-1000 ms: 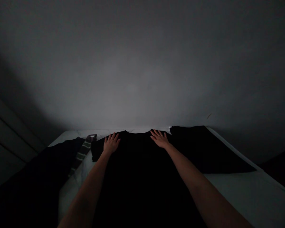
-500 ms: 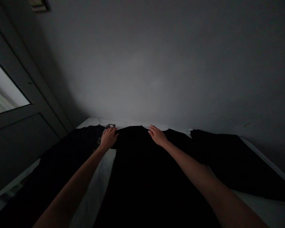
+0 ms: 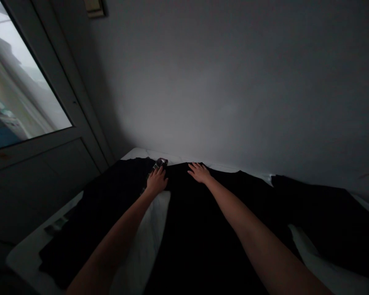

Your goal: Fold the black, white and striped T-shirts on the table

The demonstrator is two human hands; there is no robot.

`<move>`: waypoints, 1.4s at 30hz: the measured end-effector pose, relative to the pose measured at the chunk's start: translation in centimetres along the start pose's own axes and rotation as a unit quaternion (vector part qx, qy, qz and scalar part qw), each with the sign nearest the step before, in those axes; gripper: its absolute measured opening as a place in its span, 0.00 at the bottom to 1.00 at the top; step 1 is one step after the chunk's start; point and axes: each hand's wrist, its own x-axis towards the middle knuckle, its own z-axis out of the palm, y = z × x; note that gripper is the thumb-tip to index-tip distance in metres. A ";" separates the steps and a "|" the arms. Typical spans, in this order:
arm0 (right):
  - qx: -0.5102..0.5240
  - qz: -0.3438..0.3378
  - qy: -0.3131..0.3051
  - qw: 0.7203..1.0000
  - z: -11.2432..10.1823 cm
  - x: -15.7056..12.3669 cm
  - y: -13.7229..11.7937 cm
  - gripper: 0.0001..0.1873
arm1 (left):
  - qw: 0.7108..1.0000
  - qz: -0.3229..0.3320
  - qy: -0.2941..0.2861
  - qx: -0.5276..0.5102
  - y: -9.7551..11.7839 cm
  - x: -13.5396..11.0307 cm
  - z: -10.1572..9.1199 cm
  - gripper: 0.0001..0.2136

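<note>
A black garment [image 3: 203,229] lies spread flat on a white bed [image 3: 147,246] in a dim room. My left hand [image 3: 156,181] rests at the garment's far left corner, fingers curled over its edge by a striped cloth [image 3: 158,164]. My right hand [image 3: 199,173] lies flat near the garment's far edge, fingers stretched out.
Another dark garment [image 3: 104,205] lies to the left on the bed and a further black piece [image 3: 320,209] to the right. A grey wall [image 3: 221,90] rises right behind the bed. A window [image 3: 15,102] in a dark frame stands at the left.
The view has swung left, bringing the window in. My left hand has slid to the garment's left corner and curled its fingers. My right hand stays flat.
</note>
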 end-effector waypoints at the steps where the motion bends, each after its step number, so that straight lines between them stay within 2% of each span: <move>1: 0.000 -0.007 0.015 1.000 -0.4 0.2 -0.5 0.26 | 1.000 -0.016 0.007 -0.004 0.4 -0.8 -0.6 0.19; 4: 0.011 -0.046 0.046 0.998 -1.2 1.4 -3.0 0.21 | 0.998 -0.056 0.018 0.000 1.6 -4.8 -2.4 0.18; 10: 0.075 -0.151 0.020 0.985 -0.5 4.6 -9.3 0.23 | 0.991 -0.028 -0.126 -0.013 4.0 -14.9 -3.8 0.17; 13: 0.108 -0.160 0.012 0.981 0.0 5.2 -11.1 0.23 | 0.987 -0.043 -0.143 -0.050 4.7 -18.0 -3.8 0.14; 15: 0.129 -0.154 0.019 0.980 -0.1 5.2 -11.1 0.20 | 0.984 -0.062 -0.153 -0.066 5.1 -19.3 -3.9 0.11; 19: 0.169 -0.114 0.083 0.976 -1.6 4.7 -8.1 0.16 | 0.981 -0.085 -0.140 -0.102 6.0 -21.2 -4.2 0.04; 23: 0.205 -0.022 0.168 0.964 -3.4 3.2 -2.2 0.18 | 0.970 -0.073 -0.162 -0.168 7.6 -22.9 -5.0 0.10; 27: 0.240 0.057 0.213 0.945 -3.6 0.6 3.2 0.19 | 0.960 -0.017 -0.202 -0.193 10.4 -24.6 -5.9 0.16; 30: 0.260 0.098 0.230 0.933 -2.6 -1.3 5.8 0.18 | 0.954 0.040 -0.231 -0.189 12.5 -25.5 -6.1 0.18; 35: 0.283 0.131 0.246 0.918 -0.5 -3.6 7.8 0.16 | 0.944 0.090 -0.272 -0.167 14.3 -26.3 -5.7 0.18; 42: 0.299 0.130 0.291 0.899 0.7 -4.6 8.1 0.13 | 0.940 0.094 -0.289 -0.155 14.6 -26.6 -5.8 0.20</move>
